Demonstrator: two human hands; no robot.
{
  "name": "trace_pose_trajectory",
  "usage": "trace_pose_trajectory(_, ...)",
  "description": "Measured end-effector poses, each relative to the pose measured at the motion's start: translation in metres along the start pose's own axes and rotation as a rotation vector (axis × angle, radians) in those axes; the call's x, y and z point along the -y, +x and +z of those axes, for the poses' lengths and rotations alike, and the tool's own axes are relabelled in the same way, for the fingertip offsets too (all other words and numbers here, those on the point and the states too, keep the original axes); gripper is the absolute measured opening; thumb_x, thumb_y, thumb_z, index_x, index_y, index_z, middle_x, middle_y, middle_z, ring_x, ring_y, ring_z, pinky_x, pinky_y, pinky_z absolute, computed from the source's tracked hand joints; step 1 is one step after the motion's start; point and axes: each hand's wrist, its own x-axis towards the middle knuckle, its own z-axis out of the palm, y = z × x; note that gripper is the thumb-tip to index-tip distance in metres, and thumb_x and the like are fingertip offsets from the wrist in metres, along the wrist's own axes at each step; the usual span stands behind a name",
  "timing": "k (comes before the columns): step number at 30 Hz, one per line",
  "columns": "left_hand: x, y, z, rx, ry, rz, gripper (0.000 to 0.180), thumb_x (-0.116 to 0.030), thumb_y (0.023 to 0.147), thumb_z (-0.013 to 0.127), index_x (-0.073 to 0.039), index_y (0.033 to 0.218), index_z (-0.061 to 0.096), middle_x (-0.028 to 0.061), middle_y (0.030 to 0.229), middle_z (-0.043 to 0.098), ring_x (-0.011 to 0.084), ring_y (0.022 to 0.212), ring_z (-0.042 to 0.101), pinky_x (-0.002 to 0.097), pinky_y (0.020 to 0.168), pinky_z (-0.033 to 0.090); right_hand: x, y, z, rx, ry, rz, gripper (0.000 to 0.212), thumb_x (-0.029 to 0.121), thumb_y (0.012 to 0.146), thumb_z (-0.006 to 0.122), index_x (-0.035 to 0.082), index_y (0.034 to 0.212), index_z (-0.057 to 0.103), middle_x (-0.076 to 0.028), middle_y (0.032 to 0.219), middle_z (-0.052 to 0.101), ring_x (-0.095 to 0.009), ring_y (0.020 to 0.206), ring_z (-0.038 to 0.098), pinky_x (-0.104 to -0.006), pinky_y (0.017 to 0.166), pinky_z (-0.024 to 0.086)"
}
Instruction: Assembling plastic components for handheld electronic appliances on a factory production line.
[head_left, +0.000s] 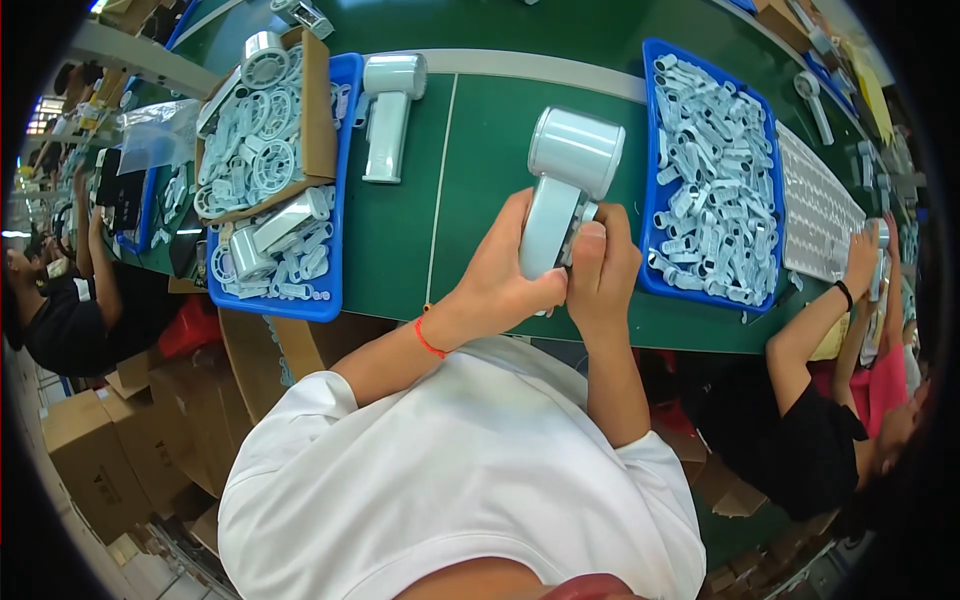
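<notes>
In front of my chest, over the green work table (480, 130), I hold a pale blue handheld fan body (552, 215) with a thick round head and a flat handle. My left hand (505, 265) wraps round the handle from the left, its thumb near the lower end. My right hand (602, 265) is closed at the handle's right side, fingers bent and thumb pressed in. A small pale part shows at its fingertips, mostly hidden. A similar fan body (390, 120) lies on the table to the left, beyond the blue tray.
To the left, a blue tray (345, 200) holds loose pale parts and an open cardboard box (318, 105) of grille rings. At the right, another blue tray (652, 215) is full of small pale parts, beside a white gridded tray (815, 200). Co-workers (810, 400) sit on both sides.
</notes>
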Motion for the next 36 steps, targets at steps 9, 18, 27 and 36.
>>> trace_pose_trajectory(9, 0.012, 0.0, -0.012, 0.007, 0.216, 0.271, 0.075, -0.043, 0.077, 0.067, 0.006, 0.122, 0.033, 0.0145, 0.1, 0.051, 0.0219, 0.088, 0.055, 0.0323, 0.077, 0.047, -0.003, 0.006, 0.002, 0.033, 0.044, 0.14, 0.044, 0.043, 0.089, 0.05, 0.001, 0.078, 0.052, -0.009, 0.054, 0.05, -0.017, 0.048, 0.05, -0.0305, 0.044, 0.037)
trace_pose_trajectory(18, 0.018, 0.002, -0.018, -0.33, -0.337, 0.159, 0.038, -0.036, 0.087, 0.057, -0.004, 0.099, 0.041, 0.0074, 0.08, 0.052, 0.0164, 0.05, 0.057, 0.0282, 0.04, 0.046, -0.027, -0.005, -0.017, -0.452, 0.135, -0.072, 0.05, 0.048, 0.093, 0.033, 0.006, 0.067, 0.041, -0.004, 0.058, 0.041, -0.013, 0.051, 0.04, -0.0252, 0.047, 0.03)
trace_pose_trajectory(27, -0.011, 0.144, -0.031, -0.334, 0.901, 0.131, 0.055, -0.032, 0.065, 0.064, 0.009, 0.099, 0.05, 0.0225, 0.086, 0.062, 0.0316, 0.07, 0.064, 0.0383, 0.064, 0.052, -0.007, -0.039, -0.029, 0.197, -0.162, -0.014, 0.031, 0.022, 0.07, 0.076, 0.004, 0.09, 0.06, -0.005, 0.066, 0.058, -0.01, 0.053, 0.049, -0.0237, 0.049, 0.041)
trace_pose_trajectory(36, -0.077, 0.188, -0.022, 0.146, 1.633, -0.21, 0.059, -0.059, 0.08, 0.04, -0.009, 0.09, 0.069, 0.0097, 0.091, 0.066, 0.0248, 0.088, 0.063, 0.0317, 0.074, 0.046, -0.037, -0.051, -0.027, 0.377, -0.124, -0.289, 0.021, 0.02, 0.079, 0.062, 0.005, 0.095, 0.065, -0.008, 0.064, 0.057, -0.021, 0.052, 0.056, -0.0302, 0.047, 0.042)
